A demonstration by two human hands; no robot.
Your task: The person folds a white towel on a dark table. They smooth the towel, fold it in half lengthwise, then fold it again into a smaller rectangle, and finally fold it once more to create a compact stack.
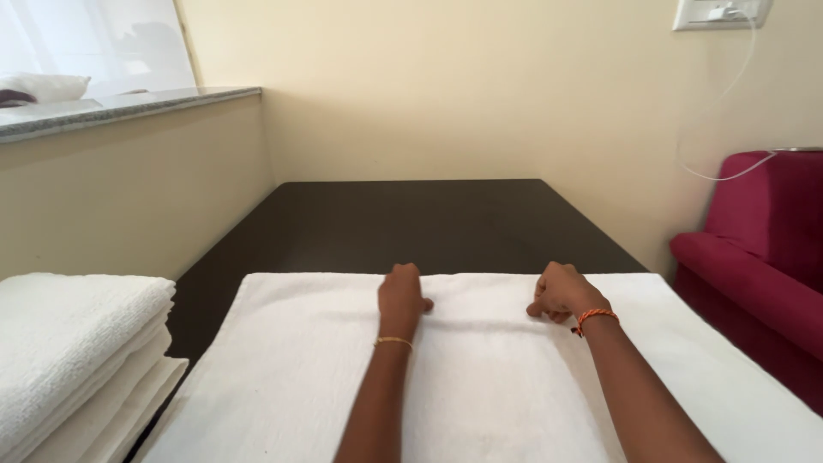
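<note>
A white towel (283, 369) lies spread flat over the near part of a dark table (429, 223). My left hand (401, 293) rests on the towel near its far edge, fingers curled and pinching the cloth; a thin gold bangle circles the wrist. My right hand (561, 291) lies a short way to the right, also closed on the towel, with an orange thread band at the wrist. A slight ridge of cloth runs between the two hands.
A stack of folded white towels (73, 343) sits at the left edge. A red armchair (754, 257) stands to the right of the table. A stone ledge (111, 107) tops the left wall, and a wall socket (720, 13) with a white cable is at upper right.
</note>
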